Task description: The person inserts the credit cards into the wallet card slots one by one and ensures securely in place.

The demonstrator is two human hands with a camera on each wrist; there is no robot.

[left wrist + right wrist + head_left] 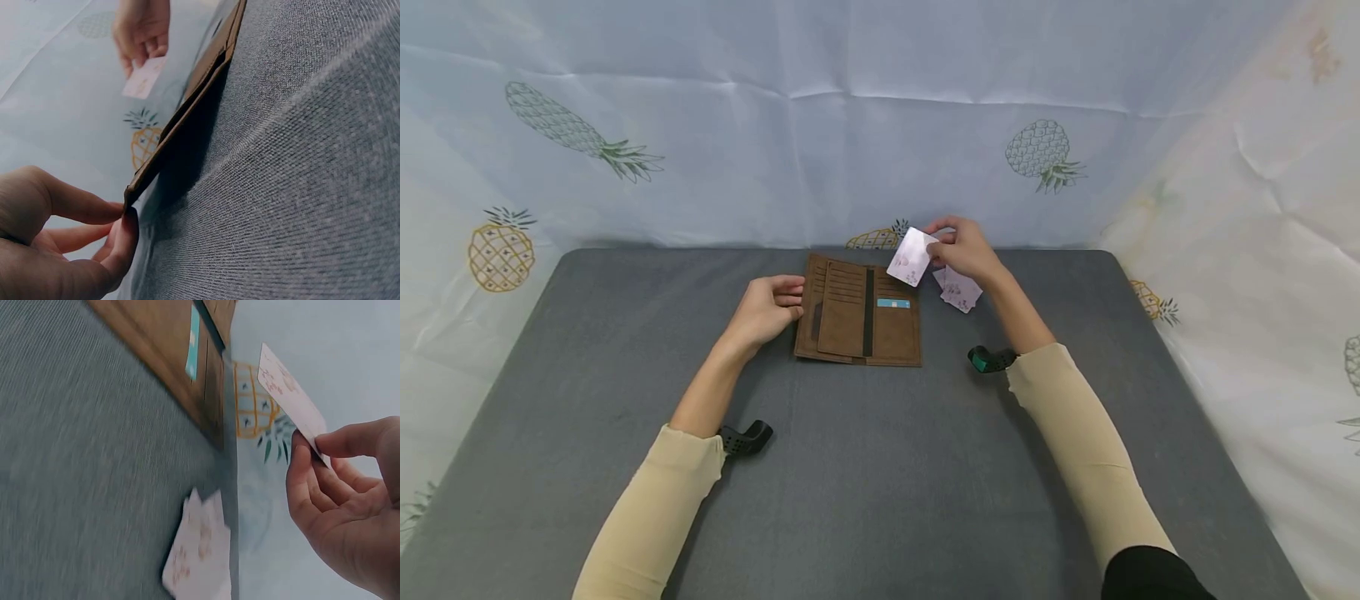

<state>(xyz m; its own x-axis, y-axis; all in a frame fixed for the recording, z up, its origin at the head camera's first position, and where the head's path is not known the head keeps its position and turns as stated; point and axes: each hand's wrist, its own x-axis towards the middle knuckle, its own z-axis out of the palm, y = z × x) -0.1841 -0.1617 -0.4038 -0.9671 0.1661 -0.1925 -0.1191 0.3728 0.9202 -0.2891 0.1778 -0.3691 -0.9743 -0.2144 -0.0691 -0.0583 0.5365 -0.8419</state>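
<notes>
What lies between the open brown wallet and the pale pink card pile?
Bare grey cloth lies between the wallet and the pile in the right wrist view.

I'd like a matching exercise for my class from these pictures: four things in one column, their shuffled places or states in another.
1. Brown wallet
2. Left hand
3. Right hand
4. Loose cards

A. Pinching the wallet's edge
B. Lying on the grey table, right of the wallet
C. Opened out, inside showing
D. Holding up one pale card

Pairs: 1-C; 2-A; 3-D; 4-B
</notes>
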